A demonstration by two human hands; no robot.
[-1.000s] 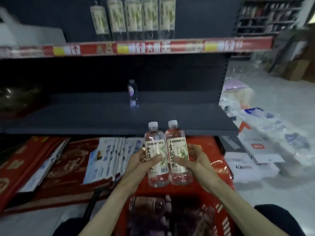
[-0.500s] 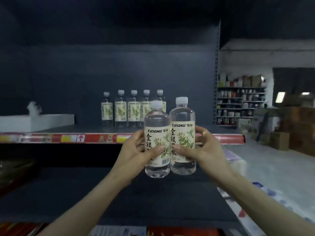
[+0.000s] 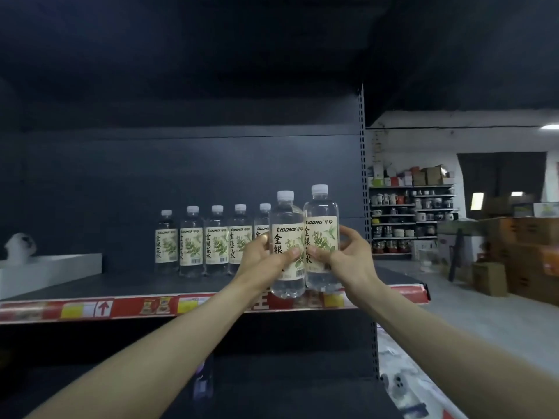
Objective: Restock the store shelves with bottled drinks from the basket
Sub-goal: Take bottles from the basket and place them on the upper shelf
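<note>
Moved: both bottles are up from below the shelf lip half a second ago, and their bases now ride level with its front edge, closer to the stocked row.
Fingers: left thumb (image 3: 291,254) curls across the front of one label and right thumb (image 3: 317,252) across the other, the rest of the fingers wrapped behind, clamped at mid-body.
Hands: left hand (image 3: 258,263) and right hand (image 3: 349,257) each grip one bottle and press the pair side by side, probably so that both travel and land as one unit.
Left bottle (image 3: 286,226): upright, label out, touching its twin, base hanging in front of the price strip (image 3: 136,306).
Right bottle (image 3: 321,217): upright, a touch higher, just over the shelf's front edge, not yet set down.
Stocked row (image 3: 216,243): five matching bottles stand near the back, labels forward; the held left bottle hides part of the fifth.
Shelf (image 3: 130,284): bare dark deck lies in front of the row and to its right, the likely landing spot.
Next, as I judge it: push in, lower, keep the labels facing out like the others.
Risk: two bases landing together could rock or nudge the fifth bottle.
Basket: out of view now.
White tray (image 3: 51,267): sits at the shelf's far left, well apart from the action.
</note>
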